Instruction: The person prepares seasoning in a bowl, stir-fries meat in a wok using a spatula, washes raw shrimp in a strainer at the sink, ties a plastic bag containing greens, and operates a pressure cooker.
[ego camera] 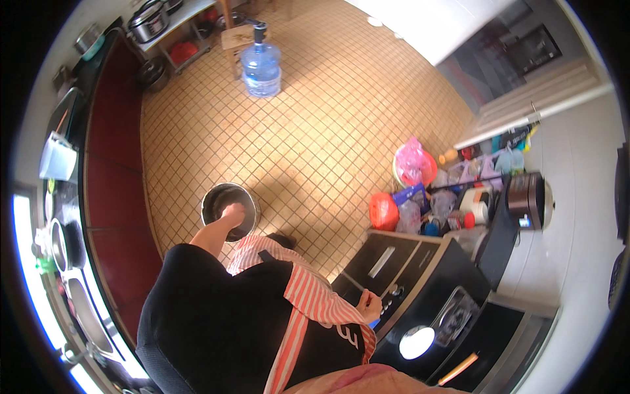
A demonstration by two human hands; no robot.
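Observation:
My left hand (234, 214) reaches down into a round, deep metal pot (256, 216) on the tiled floor. Its fingers look curled, but what they hold or touch inside is hidden. My right hand (369, 306) is bent, with fingers drawn together, beside the knobs (393, 290) on the front of a dark stove (418, 276). Whether anything is in it cannot be seen. A small blue thing (375, 323) shows just below it. A pink-and-white striped apron (315, 295) hangs over my black shirt (216, 305), close to the pot's rim.
A blue water bottle (261, 69) with a dark pump stands on the floor by a wooden stool (234, 37). Dark red cabinets (115, 187) under a counter line the left. Bags, a pink basin (425, 170) and a rice cooker (526, 202) crowd the right. An orange-handled utensil (457, 369) lies lower right.

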